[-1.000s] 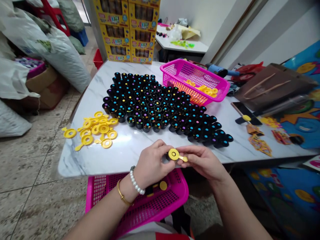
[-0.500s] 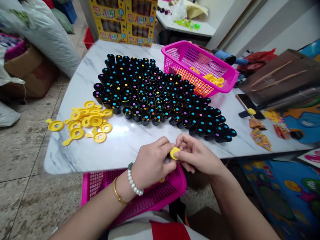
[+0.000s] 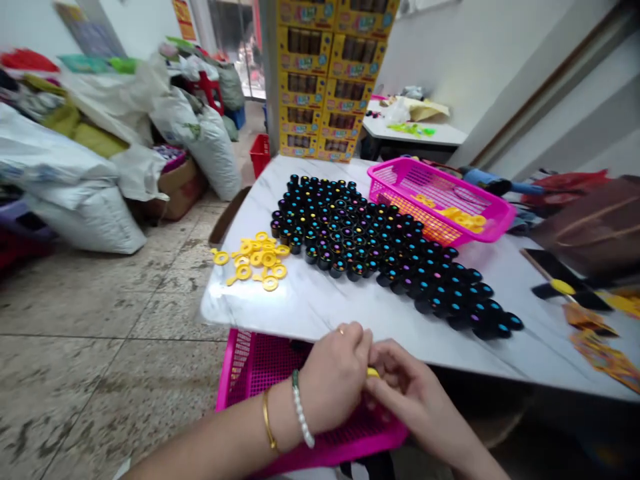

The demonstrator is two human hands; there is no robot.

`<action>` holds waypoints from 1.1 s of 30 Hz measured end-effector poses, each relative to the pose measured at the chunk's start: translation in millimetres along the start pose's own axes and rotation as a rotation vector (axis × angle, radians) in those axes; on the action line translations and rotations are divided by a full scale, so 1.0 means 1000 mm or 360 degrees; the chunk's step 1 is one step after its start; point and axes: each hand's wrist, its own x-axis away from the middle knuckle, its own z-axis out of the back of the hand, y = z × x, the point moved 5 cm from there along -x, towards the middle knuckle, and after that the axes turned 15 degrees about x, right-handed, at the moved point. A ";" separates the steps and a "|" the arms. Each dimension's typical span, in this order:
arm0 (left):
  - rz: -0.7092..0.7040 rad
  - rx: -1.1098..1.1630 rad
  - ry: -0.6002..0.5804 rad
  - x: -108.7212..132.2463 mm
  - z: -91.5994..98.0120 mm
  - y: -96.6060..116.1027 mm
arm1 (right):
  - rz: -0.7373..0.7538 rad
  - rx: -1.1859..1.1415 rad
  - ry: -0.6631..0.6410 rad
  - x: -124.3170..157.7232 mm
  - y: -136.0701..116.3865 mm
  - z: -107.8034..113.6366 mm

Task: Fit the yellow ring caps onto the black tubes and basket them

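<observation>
My left hand (image 3: 336, 381) and my right hand (image 3: 407, 393) meet just below the near edge of the marble table (image 3: 320, 307), over a pink basket (image 3: 260, 373) on my lap. Both are closed together on a small yellow cap piece (image 3: 373, 372), of which only a sliver shows between the fingers. On the table stand several black tubes (image 3: 380, 253) with coloured tops, packed in a broad patch. A loose heap of yellow ring caps (image 3: 255, 261) lies at the table's left.
A second pink basket (image 3: 440, 207) with yellow caps sits at the table's back right. Stacked yellow boxes (image 3: 330, 80) rise behind the table. White sacks (image 3: 90, 173) and a cardboard box crowd the floor on the left. Tools and coloured scraps lie at the right.
My hands have dropped from above the table edge to below it, over the lap basket, still closed on the yellow piece. The view has swung left and up, showing more floor.
</observation>
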 end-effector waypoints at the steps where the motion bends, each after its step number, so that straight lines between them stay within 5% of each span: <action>1: -0.0006 -0.0061 -0.0012 0.006 0.001 0.003 | -0.0027 -0.0006 0.0011 0.003 0.006 -0.008; 5: -0.0009 0.0016 -0.0024 0.034 0.028 -0.001 | -0.0110 0.0085 -0.0004 0.004 0.037 -0.029; 9: 0.0227 -0.0325 0.0576 0.055 0.087 -0.055 | 0.0057 0.0812 0.0245 0.001 0.056 -0.027; 12: 0.0220 -0.0477 0.0744 0.053 0.106 -0.092 | 0.0070 0.1138 0.0353 -0.002 0.060 -0.024; 16: 0.0093 -0.0273 0.0689 0.036 0.093 -0.088 | 0.0259 0.1092 0.0500 -0.002 0.038 -0.020; 21: 0.0142 0.0818 0.0368 0.015 0.046 -0.026 | 0.0436 0.0348 0.0836 0.008 0.002 0.001; 24: 0.0150 0.1222 0.0265 -0.004 0.023 -0.004 | 0.0315 -0.0180 0.0688 0.002 -0.001 0.009; 27: 0.0183 0.0990 0.0462 -0.020 0.024 -0.014 | 0.0225 -0.0293 0.0649 -0.004 0.004 0.015; 31: 0.0073 0.0117 0.0921 -0.033 0.055 -0.038 | 0.0084 -0.0221 0.0688 -0.004 0.018 0.021; 33: 0.0090 -0.0214 0.0942 -0.041 0.065 -0.046 | 0.0057 -0.0196 0.0688 -0.003 0.022 0.021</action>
